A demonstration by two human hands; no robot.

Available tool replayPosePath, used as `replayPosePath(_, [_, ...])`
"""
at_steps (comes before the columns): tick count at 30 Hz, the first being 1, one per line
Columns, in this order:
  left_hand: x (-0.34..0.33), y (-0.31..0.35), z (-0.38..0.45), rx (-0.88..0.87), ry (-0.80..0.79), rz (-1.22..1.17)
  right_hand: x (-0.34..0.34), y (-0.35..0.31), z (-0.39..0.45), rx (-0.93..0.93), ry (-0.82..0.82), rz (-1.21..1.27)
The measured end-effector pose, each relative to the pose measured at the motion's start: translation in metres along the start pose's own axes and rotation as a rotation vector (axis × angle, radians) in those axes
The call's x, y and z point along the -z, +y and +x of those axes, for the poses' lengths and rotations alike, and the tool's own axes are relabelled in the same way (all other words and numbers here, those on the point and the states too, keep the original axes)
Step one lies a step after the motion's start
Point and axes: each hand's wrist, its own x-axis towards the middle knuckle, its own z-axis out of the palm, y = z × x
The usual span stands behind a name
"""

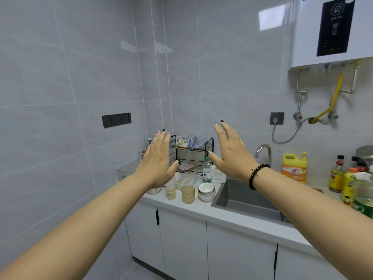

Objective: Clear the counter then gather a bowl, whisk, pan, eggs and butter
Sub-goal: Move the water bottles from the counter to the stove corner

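Neither grip holds anything. The left hand [156, 160] and the right hand [232, 154] are both raised in the air with fingers straight and thumbs spread toward each other, palms facing away, well clear of every object.

Taking the sink [242, 199] as landmark: the stacked bowls [206, 191] stand on the tabletop [232, 221] just left of the sink's near-left corner. Left of them is an amber glass [188, 194], then a clear jar [170, 190] with pale contents at its bottom. Behind these, farther from the camera, is a water bottle [206, 171] with a green label, and a 2-tier wire rack [191, 156] against the wall in the corner, with cloths on its top tier. Right of the sink stands a yellow detergent jug [294, 167], and farther right a cluster of sauce and oil bottles [347, 180] at the frame's edge.

No whisk, pan, eggs or butter can be made out here.

The relation that matters: the bowls and the clutter lie below and between the 2 hands, beyond them from the camera. The left hand appears nearer the jar and glass; the right hand hangs above the sink's left edge, so it seems the closer one to the bowls. Judging by this, clearing has not begun, and either hand must drop downward and forward to reach the tabletop.
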Motion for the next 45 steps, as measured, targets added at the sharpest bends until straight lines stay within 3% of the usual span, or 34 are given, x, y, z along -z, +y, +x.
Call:
replayPosePath(25, [-0.179,-0.152,0.188,0.265,-0.071,-0.087,-0.246,0.083,0.261,0.146,-0.173,0.200])
replayPosePath(37, [-0.232,-0.311,0.240,0.238,-0.123,-0.109,-0.382,0.007,0.378,0.267,-0.221,0.211])
replayPosePath(45, [-0.257,-0.440,0.294,0.176,-0.196,-0.085,-0.472,-0.056,0.474,0.143,-0.217,0.285])
